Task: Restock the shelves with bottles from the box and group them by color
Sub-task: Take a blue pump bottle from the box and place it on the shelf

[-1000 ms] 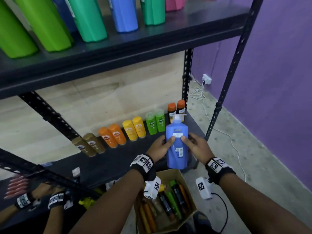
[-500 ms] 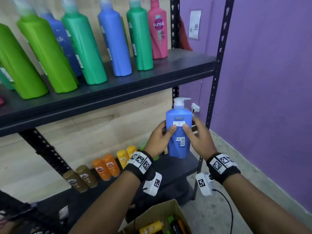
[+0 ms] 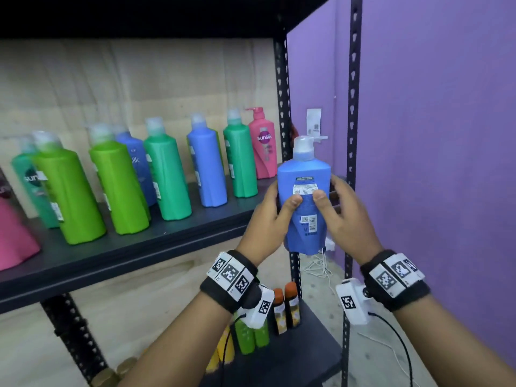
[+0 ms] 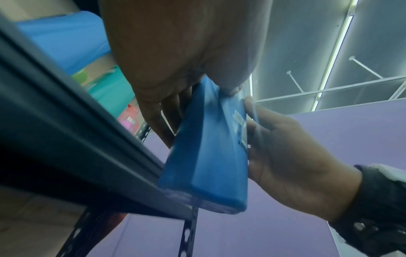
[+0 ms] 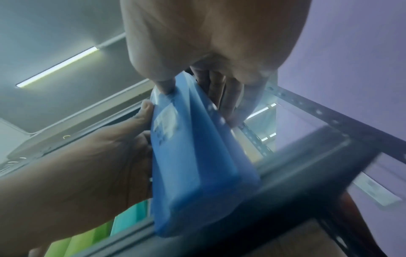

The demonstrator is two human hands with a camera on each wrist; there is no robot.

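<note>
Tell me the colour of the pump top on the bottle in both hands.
White, on the blue bottle; the pump top shows best in the head view.

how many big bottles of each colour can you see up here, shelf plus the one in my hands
lime green bottles: 2
teal green bottles: 3
blue bottles: 3, one held by left hand and right hand
pink bottles: 2, one cut off at the left edge
total: 10
</note>
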